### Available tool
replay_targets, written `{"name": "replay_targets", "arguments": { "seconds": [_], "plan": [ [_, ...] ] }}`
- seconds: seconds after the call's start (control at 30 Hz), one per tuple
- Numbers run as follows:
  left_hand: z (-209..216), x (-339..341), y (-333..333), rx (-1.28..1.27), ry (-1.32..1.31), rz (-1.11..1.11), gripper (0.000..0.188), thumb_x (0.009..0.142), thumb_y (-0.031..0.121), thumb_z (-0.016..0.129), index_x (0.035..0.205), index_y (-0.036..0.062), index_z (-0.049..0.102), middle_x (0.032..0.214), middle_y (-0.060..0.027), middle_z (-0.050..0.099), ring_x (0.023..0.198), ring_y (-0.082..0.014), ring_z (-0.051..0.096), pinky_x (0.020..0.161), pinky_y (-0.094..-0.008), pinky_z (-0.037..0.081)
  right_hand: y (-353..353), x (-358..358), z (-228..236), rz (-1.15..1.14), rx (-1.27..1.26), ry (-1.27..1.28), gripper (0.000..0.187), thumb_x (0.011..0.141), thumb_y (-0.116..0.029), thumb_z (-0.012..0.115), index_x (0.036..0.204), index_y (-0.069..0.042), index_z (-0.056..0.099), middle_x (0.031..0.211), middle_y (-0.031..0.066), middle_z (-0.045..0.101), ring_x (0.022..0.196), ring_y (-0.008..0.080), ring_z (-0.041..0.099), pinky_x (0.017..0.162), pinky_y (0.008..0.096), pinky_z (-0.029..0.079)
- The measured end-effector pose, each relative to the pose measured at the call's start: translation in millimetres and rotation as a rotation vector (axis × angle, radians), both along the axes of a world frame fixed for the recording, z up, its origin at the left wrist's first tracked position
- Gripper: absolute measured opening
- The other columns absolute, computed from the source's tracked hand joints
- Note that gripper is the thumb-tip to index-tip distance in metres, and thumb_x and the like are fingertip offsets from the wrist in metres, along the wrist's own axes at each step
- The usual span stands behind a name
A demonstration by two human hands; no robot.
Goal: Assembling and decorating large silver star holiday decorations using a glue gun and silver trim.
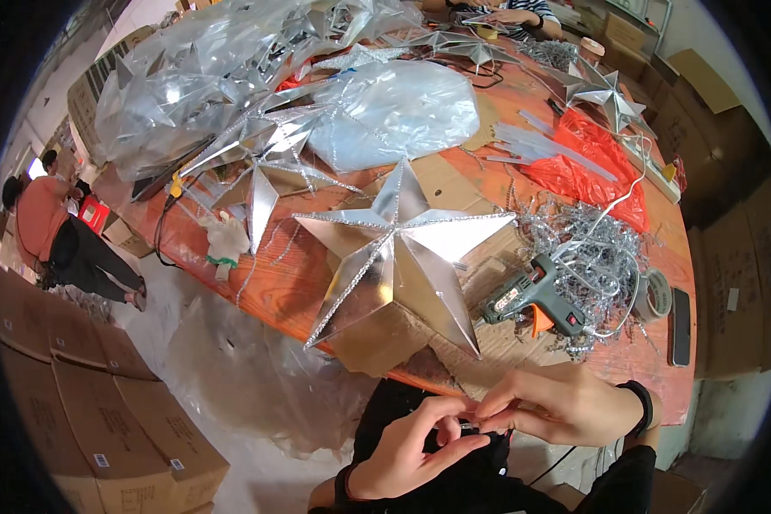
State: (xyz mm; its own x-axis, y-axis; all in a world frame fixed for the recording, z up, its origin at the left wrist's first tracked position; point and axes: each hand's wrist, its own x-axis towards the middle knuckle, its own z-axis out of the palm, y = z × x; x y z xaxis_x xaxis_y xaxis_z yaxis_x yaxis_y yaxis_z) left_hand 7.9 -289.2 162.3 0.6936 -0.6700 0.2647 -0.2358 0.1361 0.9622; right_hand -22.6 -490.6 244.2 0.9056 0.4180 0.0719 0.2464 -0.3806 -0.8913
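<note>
Silver foil star (400, 254) lay on the worktop (274, 283) at frame centre while left hand (411, 445) and right hand (557, 403) pinched something tiny below.

Left hand (411, 445) and right hand (557, 403) meet at the lap, fingers pinched together at their tips.

Standing on a pale floor (257, 445) littered with clear plastic sheeting (257, 377): a worn orange-brown wooden table (274, 283). Lining the lower left: stacked cardboard boxes (77, 403). Crowding the right wall: more cartons (728, 214). Lighting evenly throughout.
</note>
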Motion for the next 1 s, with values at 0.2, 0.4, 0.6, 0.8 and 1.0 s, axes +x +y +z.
{"name": "replay_targets", "arguments": {
  "seconds": [0.2,0.4,0.6,0.8,1.0],
  "plan": [
    [5.2,1.1,-5.3,0.050,-0.145,0.107,0.024,0.080,-0.004,0.065,0.101,-0.0026,0.052,0.086,-0.0111,0.062,0.071,-0.0137,0.059,0.066,-0.0254,0.048,-0.6,-3.0,-1.8,-0.048,-0.018,-0.023,0.017,0.083,-0.009,0.063,0.096,-0.001,0.056,0.086,0.0109,0.061,0.077,0.0266,0.062,0.065,0.0332,0.049],
    [-1.1,1.7,-5.0,-0.055,-0.087,0.153,0.018,0.080,-0.007,0.062,0.098,-0.0038,0.058,0.090,-0.0126,0.064,0.072,-0.0147,0.064,0.064,-0.0230,0.050,0.1,-1.8,-6.4,-0.066,-0.013,-0.092,0.019,0.083,-0.010,0.064,0.097,0.000,0.056,0.085,0.0100,0.061,0.074,0.0255,0.062,0.063,0.0323,0.049],
    [-3.6,0.4,-1.7,-0.100,-0.034,0.106,0.016,0.083,-0.008,0.055,0.098,-0.0056,0.050,0.083,-0.0128,0.057,0.065,-0.0127,0.055,0.060,-0.0240,0.044,-0.4,6.6,-10.9,0.005,0.006,-0.218,0.021,0.080,-0.008,0.066,0.098,-0.001,0.056,0.086,0.0100,0.059,0.077,0.0253,0.060,0.064,0.0326,0.049],
    [-9.0,-1.2,-4.4,-0.153,-0.024,0.110,0.017,0.083,-0.007,0.056,0.099,-0.0058,0.049,0.083,-0.0130,0.055,0.065,-0.0128,0.055,0.058,-0.0245,0.045,1.2,3.8,-13.2,-0.015,0.064,-0.119,0.022,0.078,-0.003,0.066,0.097,0.000,0.055,0.086,0.0093,0.057,0.076,0.0222,0.059,0.065,0.0304,0.049],
    [-9.9,-3.4,-5.0,-0.153,0.004,0.118,0.017,0.083,-0.007,0.057,0.097,-0.0054,0.048,0.082,-0.0128,0.056,0.065,-0.0139,0.056,0.058,-0.0254,0.046,0.0,4.4,-15.0,0.008,0.102,-0.122,0.023,0.077,-0.002,0.066,0.096,0.000,0.054,0.087,0.0084,0.055,0.075,0.0194,0.058,0.065,0.0285,0.048]
  ]
}}
